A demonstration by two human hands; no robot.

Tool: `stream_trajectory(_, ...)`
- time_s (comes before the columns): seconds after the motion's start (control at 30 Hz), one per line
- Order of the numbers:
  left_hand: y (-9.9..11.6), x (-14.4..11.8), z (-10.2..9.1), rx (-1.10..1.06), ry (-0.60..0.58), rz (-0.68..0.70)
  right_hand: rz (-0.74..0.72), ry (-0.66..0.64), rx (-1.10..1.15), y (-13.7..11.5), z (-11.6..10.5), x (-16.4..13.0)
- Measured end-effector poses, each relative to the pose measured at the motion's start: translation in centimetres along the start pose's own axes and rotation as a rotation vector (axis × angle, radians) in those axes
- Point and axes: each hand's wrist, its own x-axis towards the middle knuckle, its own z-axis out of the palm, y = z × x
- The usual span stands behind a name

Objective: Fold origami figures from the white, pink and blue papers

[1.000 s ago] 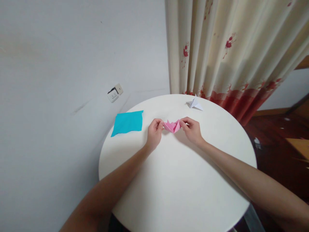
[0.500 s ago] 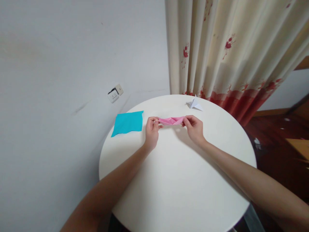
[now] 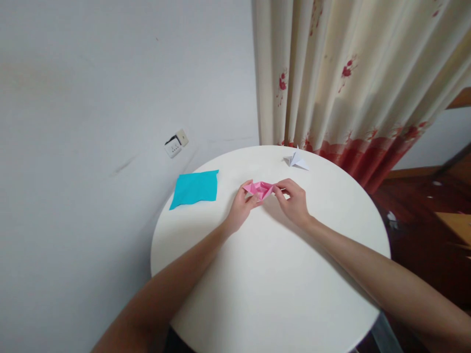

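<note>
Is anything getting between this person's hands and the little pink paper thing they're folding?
Nothing visible does. The left hand and the right hand both pinch the pink folded paper directly, one at each end. The blue sheet and the white paper model lie apart from it on the round table.

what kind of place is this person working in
Probably a room in a home: a floral curtain hangs behind a small round white table, with a wall socket and wooden floor nearby.
</note>
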Motion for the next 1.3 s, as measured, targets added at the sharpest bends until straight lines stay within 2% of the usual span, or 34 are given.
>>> stream_trajectory(0.13,0.0,0.1,-0.2,0.025,0.03,-0.022,0.002,-0.062,-0.01,-0.6,0.3,-0.3)
stream_trajectory(0.3,0.1,0.3,-0.6,0.189,0.083,-0.032,0.116,-0.091,-0.017,-0.3,0.2,-0.2)
stream_trajectory(0.4,-0.3,0.5,-1.0,0.28,0.072,-0.004,0.181,-0.123,-0.054,0.0,0.2,0.0)
stream_trajectory(0.6,-1.3,0.8,-1.2,0.389,0.048,0.081,0.229,-0.336,-0.236,-0.5,0.8,-0.9)
stream_trajectory(0.7,-1.3,0.7,-1.1,0.427,0.027,0.106,0.247,-0.395,-0.239,-0.6,1.2,-1.4)
stream_trajectory(0.87,-1.3,0.6,-0.9,0.43,-0.009,0.126,0.386,-0.36,-0.173,-0.1,1.4,-1.5)
stream_trajectory(1.13,-1.4,0.5,-1.0,0.461,-0.028,0.189,0.388,-0.341,-0.116,0.3,1.7,-1.4)
stream_trajectory(1.3,-0.8,0.4,-0.8,0.459,-0.032,0.204,0.433,-0.34,-0.175,0.3,1.7,-1.5)
